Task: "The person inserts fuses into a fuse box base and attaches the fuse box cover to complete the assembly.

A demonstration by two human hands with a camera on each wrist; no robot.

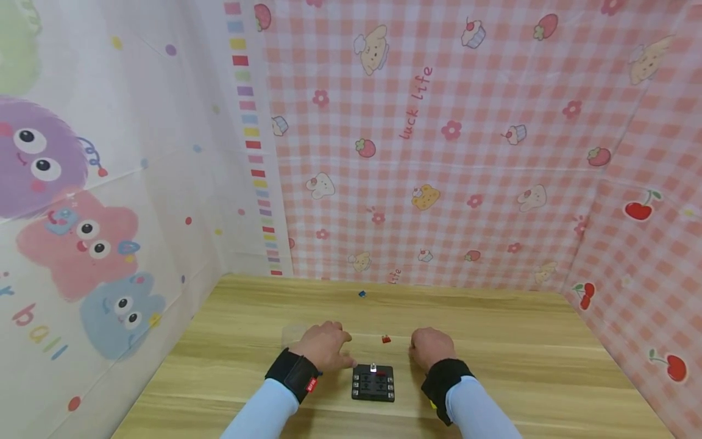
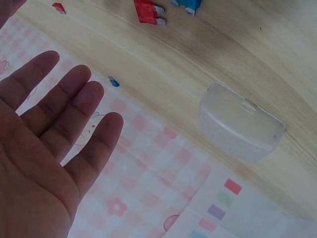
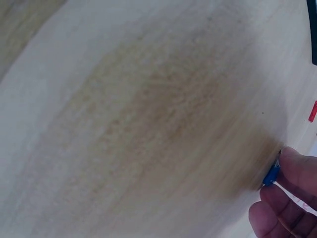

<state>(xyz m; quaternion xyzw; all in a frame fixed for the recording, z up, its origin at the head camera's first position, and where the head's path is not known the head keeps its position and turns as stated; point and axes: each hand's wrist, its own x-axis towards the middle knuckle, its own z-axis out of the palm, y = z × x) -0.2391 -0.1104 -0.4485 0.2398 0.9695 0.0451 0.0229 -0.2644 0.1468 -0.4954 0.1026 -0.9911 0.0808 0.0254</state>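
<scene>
Where the white printed cloth (image 1: pixel 181 183) drops to the wooden table (image 1: pixel 230 311), the left edge slants outward toward the viewer, with a strip of wood between it and the hands. Next in, a translucent plastic cover (image 2: pixel 242 124) sits just beside the left hand (image 1: pixel 323 347), partly behind it in the head view. Left fingers extended and loosely spread, no hold on anything; thumb tip close by the block's far left corner, contact unclear. A loose red fuse (image 2: pixel 146 12) and a loose blue fuse (image 2: pixel 190 6) lie at the left wrist view's top border.

Centre: black fuse block (image 1: pixel 373 390), flat on the wood between the wrists, metal terminals down both sides, a red piece (image 1: pixel 381 373) in its far half. Beyond it, apart from both hands, a small red fuse (image 1: pixel 386 339); farther out, near the back edge and pink checked cloth (image 1: pixel 466 164), a far blue fuse (image 1: pixel 362 294).

Right hand (image 1: pixel 433 347): fingers curled, thumb and fingertip closed on a pinched blue fuse (image 3: pixel 271 176), low over the wood or touching, cannot tell which. Rightward, a broad stretch of tabletop, then the slanting right edge and cherry-print cloth (image 1: pixel 636 274).
</scene>
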